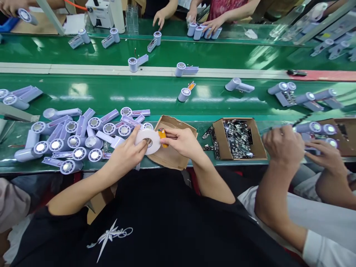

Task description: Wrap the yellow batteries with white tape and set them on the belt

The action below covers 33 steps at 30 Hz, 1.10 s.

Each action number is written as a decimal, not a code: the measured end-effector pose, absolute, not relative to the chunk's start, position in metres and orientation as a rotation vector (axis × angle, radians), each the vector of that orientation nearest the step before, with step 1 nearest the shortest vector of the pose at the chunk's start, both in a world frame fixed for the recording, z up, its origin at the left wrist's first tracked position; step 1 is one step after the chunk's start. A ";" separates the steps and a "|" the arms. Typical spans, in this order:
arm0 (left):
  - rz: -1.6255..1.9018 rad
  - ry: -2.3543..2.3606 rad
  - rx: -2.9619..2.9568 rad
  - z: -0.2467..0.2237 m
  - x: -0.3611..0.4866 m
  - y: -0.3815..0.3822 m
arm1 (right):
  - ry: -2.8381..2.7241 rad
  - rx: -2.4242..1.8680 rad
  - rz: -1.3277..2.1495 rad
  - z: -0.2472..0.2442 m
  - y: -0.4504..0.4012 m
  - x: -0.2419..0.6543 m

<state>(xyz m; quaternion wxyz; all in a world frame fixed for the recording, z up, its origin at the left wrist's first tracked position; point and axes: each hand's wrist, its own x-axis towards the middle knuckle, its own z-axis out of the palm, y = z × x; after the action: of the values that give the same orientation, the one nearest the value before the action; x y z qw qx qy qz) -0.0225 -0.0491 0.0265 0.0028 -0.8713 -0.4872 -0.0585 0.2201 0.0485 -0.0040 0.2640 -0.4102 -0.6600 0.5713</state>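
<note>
My left hand (130, 148) grips a white roll of tape (153, 140), its fingers at the roll's hole. Close against the roll's right edge, my right hand (180, 141) pinches a small orange and yellow piece (162, 137) between thumb and fingers. Both hands are above the near bench edge. Under and behind my right hand lies an open cardboard tray (169, 157). Left of my hands is a pile of lavender fan housings with handles (79, 153), some touching one another.
A cardboard box (260, 148) of small circuit boards (239, 139) stands to the right. Green conveyor belts (111, 89) carry several lavender units (184, 94). A co-worker's hands (286, 144) are at the far right; other people's hands (160, 17) are across the belts.
</note>
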 end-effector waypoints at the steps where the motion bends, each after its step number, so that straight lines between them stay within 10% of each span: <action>1: -0.183 -1.532 -2.732 0.027 -0.019 -0.051 | -1.650 -1.130 1.591 -0.012 0.045 0.223; 12: -0.104 -1.393 -2.753 0.028 0.008 -0.060 | -1.253 -1.166 1.925 -0.036 0.030 0.262; 20: -0.146 -1.466 -2.996 -0.006 0.030 -0.046 | -0.633 -1.011 1.145 -0.048 0.084 0.284; 33: 0.506 -2.474 -2.289 -0.001 0.001 0.051 | -0.701 -1.186 1.271 -0.087 0.037 0.299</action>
<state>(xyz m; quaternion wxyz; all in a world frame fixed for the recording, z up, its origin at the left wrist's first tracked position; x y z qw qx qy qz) 0.0014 0.0509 -0.0005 -0.1328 -0.6656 -0.7195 0.1473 0.2987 0.0370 -0.0872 0.5918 -0.5100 -0.3014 0.5466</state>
